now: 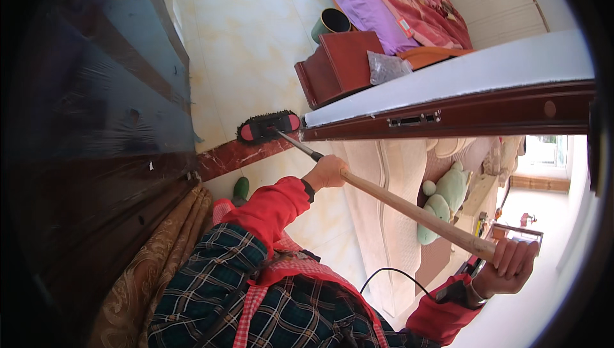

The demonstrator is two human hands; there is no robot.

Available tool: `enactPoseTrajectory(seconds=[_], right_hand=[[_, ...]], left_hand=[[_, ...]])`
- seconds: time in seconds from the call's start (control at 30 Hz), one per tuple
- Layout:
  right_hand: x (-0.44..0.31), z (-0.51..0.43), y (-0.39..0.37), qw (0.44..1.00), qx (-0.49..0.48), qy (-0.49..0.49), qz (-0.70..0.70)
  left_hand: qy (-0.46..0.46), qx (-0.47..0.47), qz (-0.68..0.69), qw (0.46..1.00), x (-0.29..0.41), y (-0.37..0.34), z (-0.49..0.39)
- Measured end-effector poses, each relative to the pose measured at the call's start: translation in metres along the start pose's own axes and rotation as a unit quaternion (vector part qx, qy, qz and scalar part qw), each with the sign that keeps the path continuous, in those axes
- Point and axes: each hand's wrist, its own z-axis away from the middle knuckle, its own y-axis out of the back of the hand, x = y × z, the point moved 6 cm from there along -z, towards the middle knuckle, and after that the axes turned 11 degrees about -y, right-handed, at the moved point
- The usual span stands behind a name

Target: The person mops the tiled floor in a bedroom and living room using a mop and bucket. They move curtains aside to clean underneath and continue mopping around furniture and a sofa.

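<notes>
My left hand [327, 171] is wrapped around the shaft of a flat mop, near where the wooden handle [407, 211] meets a thinner, dark lower part. At the handle's upper end, my right hand [509, 265] is closed around the wood. The mop's head [268, 127], black and fringed with pink ends, lies on the floor at a doorway. It partly covers the dark red marble threshold [235, 158] and sits close to the foot of the door frame [364, 128].
A dark door [120, 98] and a patterned brown curtain [153, 257] stand left. Beyond the threshold are a red-brown wooden cabinet [343, 67], a green bin [331, 22] and a bed [379, 12]. Right, a beige sofa [398, 170] bears a green plush toy [446, 194]. A black cable [395, 270] arches near my right sleeve.
</notes>
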Motion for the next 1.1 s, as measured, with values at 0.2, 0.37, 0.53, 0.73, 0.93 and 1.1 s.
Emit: enactPoseTrajectory(seconds=[0.2,0.37,0.53,0.73,0.93,1.1], right_hand=[[-0.005,0.058,0.057,0.980,0.195,-0.046,-0.016],[-0.004,0.099,0.061,0.991,0.126,0.003,-0.035],[-0.007,0.111,0.068,0.993,0.087,0.029,-0.076],[-0.015,0.128,0.058,0.993,-0.002,0.006,-0.121],[-0.029,0.139,0.073,0.992,-0.034,-0.001,-0.122],[-0.017,0.123,0.050,0.990,-0.077,-0.024,-0.115]], left_hand=[[-0.028,-0.092,0.016,0.995,0.036,-0.040,0.059],[-0.065,-0.046,0.058,0.995,0.033,-0.047,0.061],[-0.065,-0.048,0.028,0.996,0.040,-0.054,0.072],[-0.066,-0.039,0.062,0.995,0.049,-0.048,0.119],[-0.097,0.001,-0.007,0.995,0.065,-0.036,0.131],[-0.082,0.087,0.008,0.993,0.043,-0.021,0.100]])
